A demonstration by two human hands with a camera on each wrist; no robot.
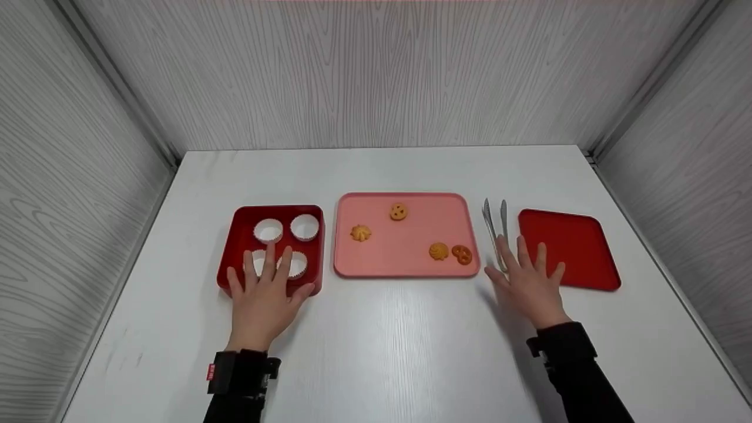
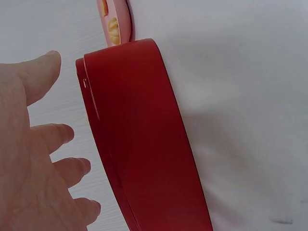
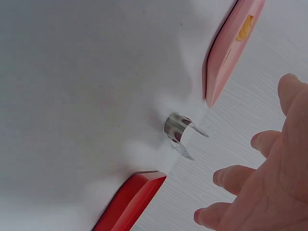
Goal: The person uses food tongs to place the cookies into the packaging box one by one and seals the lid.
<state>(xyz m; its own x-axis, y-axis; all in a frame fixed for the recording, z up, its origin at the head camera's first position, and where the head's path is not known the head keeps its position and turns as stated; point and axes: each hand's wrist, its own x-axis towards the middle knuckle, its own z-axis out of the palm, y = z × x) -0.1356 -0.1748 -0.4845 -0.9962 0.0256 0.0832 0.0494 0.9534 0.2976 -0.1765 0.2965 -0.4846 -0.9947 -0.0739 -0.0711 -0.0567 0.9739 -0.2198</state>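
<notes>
My left hand (image 1: pixel 263 308) and right hand (image 1: pixel 529 291) hung, fingers spread, flanking a pink tray (image 1: pixel 399 247).
Left of it sat a red box (image 2: pixel 139 115); right, tongs (image 3: pixel 173 128) stood between it and a red plate (image 1: pixel 570 247).

By left hand (image 1: pixel 263 308): plain deep red box (image 2: pixel 144 134); white paper cups (image 1: pixel 304 227) in it. Between hands: plain pink tray (image 1: pixel 399 252), golden cookie with dark spots (image 1: pixel 399 212), two yellow-gold cookies (image 1: pixel 439 251), brown pretzel (image 1: pixel 463 259). Near right hand (image 1: pixel 529 294): silver tongs (image 3: pixel 173 126); plain bright red tray (image 1: pixel 567 247). Below both hands: white table (image 1: pixel 399 335). At wrists: black bands (image 1: pixel 239 373), left one with red tag (image 1: pixel 211 372); black sleeves (image 1: pixel 593 390). Far beyond hands: pale grey wall (image 1: pixel 376 76), streaky wood-grain pattern.
</notes>
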